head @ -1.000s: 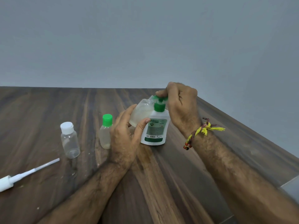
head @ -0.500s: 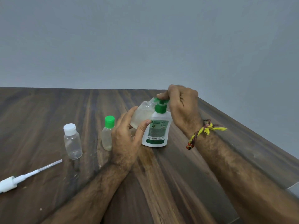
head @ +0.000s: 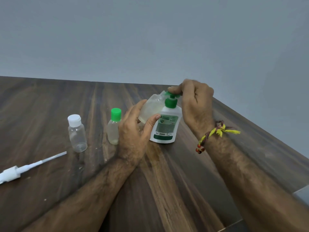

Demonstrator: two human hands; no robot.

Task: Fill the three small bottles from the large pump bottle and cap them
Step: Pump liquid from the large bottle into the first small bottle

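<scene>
Right hand (head: 195, 104) presses pump bottle (head: 165, 126) — left hand (head: 133, 129) grips (tilted) open bottle (head: 150, 109).

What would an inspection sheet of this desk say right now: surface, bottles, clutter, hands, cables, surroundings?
Surface: dark wood-grain table, a few pale specks near the left.
Job's things: pump bottle upright, white with green pump; open small bottle tilted with its mouth at the spout, some pale liquid inside; green-capped bottle upright, pale contents; white-capped bottle upright, looks empty.
Clutter: white spray pump with dip tube lying at the left edge.
Hands: left hand holds the open bottle; right hand presses the pump head, thread bracelet on its wrist.
Cables: nothing seen.
Surroundings: plain grey wall.
</scene>
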